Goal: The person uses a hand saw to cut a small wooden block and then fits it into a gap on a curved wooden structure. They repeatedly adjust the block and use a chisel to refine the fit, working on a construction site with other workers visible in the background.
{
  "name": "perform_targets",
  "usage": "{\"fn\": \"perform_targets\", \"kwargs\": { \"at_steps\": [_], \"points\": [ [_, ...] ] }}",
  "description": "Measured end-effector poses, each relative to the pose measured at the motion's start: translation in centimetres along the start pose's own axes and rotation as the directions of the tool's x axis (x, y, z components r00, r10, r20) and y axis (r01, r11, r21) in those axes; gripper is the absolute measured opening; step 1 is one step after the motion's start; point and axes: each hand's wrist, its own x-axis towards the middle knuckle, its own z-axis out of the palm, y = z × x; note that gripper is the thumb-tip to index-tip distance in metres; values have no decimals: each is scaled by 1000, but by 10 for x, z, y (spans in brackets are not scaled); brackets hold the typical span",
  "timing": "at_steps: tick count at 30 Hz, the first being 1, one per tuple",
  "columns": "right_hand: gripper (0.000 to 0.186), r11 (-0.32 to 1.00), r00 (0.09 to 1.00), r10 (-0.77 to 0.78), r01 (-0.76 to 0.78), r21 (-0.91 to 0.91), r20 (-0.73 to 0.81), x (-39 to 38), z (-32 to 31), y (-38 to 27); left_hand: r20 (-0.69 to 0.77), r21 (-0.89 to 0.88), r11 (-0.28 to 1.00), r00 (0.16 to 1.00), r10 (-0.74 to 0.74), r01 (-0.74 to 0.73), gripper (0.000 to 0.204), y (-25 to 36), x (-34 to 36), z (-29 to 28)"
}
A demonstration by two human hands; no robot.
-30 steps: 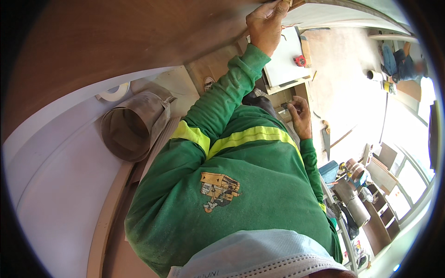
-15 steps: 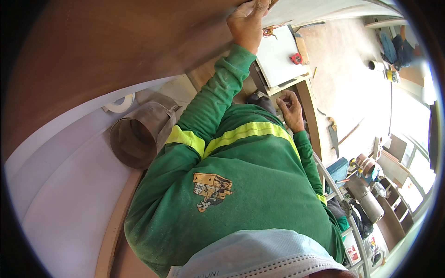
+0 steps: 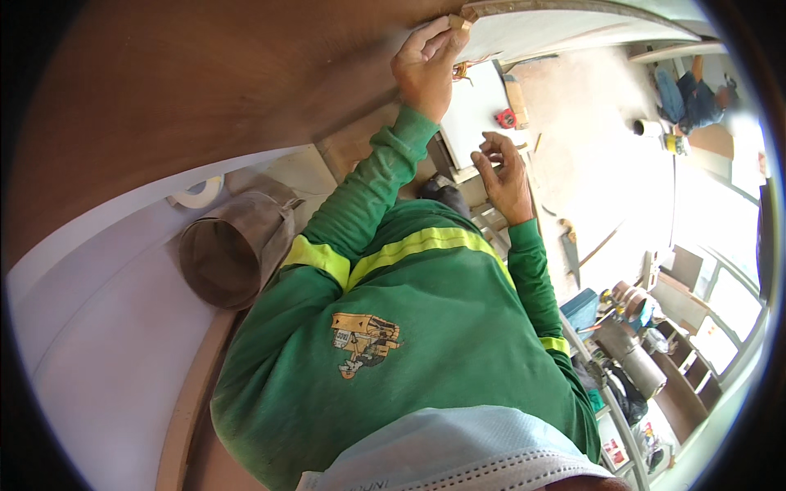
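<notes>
My left hand (image 3: pixel 424 74) reaches up to the edge of a large brown panel (image 3: pixel 205 90). Its fingers pinch a small flat tan piece (image 3: pixel 460 24), whose kind I cannot make out, against the corner where the panel meets a pale curved surface (image 3: pixel 557 29). Lower and to the right, my right hand (image 3: pixel 506 180) hovers in the air with fingers loosely bent and apart, nothing visible in them. Beyond it lies a white board (image 3: pixel 471 106) with a red tape measure (image 3: pixel 505 119) at its edge. Coloured wires (image 3: pixel 462 72) hang beside my left wrist.
At left, a brown fabric-like cylinder (image 3: pixel 221 258) stands near a tape roll (image 3: pixel 199 192). A handsaw (image 3: pixel 571 250) lies on the floor at right. A metal ladder (image 3: pixel 618 417) and piled materials (image 3: pixel 630 352) are at lower right. Another person (image 3: pixel 700 102) is far right.
My right hand has risen toward the white board. My left hand has shifted slightly down and left, and the tan piece now shows between its fingertips. The whole view has moved a little.
</notes>
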Motion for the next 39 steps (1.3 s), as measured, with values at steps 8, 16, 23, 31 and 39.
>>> {"fn": "perform_targets", "kwargs": {
  "at_steps": [8, 16, 23, 31, 39],
  "points": [
    [35, 988, 985, -156, 156, -6, -75, 51, -15, -69, 24, -132, 990, 999, -48, 51, 51, -1, -15, -21],
    [39, 978, 984, -174, 178, 111, -44, 54, 6, -61, 79, -2, 999, 996, -32, 33, 47, 9, -32, -34],
    [35, 967, 996, -25, 45, 251, -81, 70, 20, -107, 131, -135, 985, 987, -89, 107, 49, 14, -42, -24],
    [25, 945, 989, -70, 108, 309, -131, 87, 14, -101, 253, 297, 942, 964, 80, -156, 36, 23, -31, -23],
    [24, 933, 984, -71, 123, 337, -162, 72, -6, -87, 392, 431, 900, 911, -128, -59, 27, 29, -41, -26]
  ]
}}
